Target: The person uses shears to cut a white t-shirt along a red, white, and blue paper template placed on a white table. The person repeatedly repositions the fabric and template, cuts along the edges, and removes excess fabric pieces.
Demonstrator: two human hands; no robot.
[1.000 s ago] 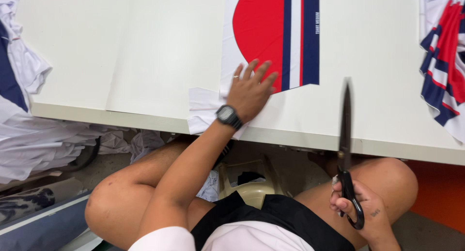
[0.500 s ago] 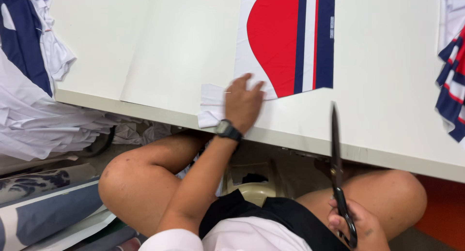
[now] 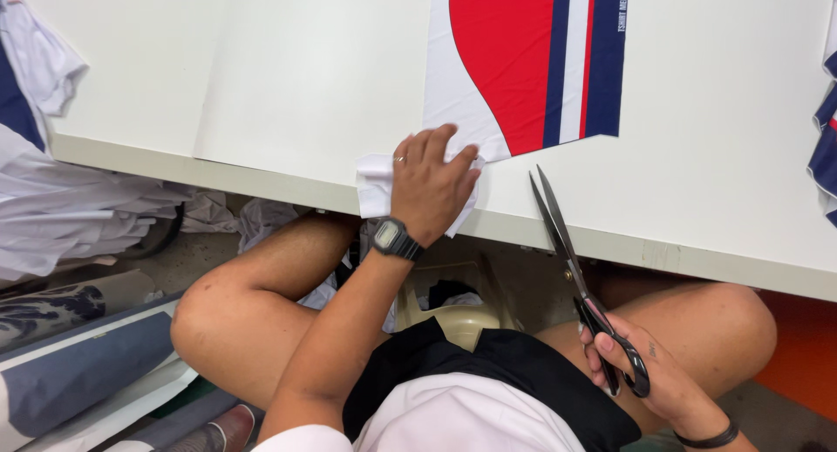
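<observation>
- The left hand (image 3: 429, 183) lies flat, fingers spread, pressing the near corner of the printed fabric panel (image 3: 523, 68) against the table edge (image 3: 261, 177).
- The right hand (image 3: 645, 378), low beside the knee, grips black scissors (image 3: 575, 269), blades slightly apart, tips pointing at the panel's lower edge.
- The step looks like lining up a cut; next, the blades need to meet the held edge squarely.

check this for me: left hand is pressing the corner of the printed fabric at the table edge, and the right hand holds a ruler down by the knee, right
Not quite. The right hand holds black-handled scissors, not a ruler, blades slightly parted and pointing up toward the table edge. The rest stands: the left hand presses the corner of the printed fabric at the table edge. The head view shows it.
</observation>
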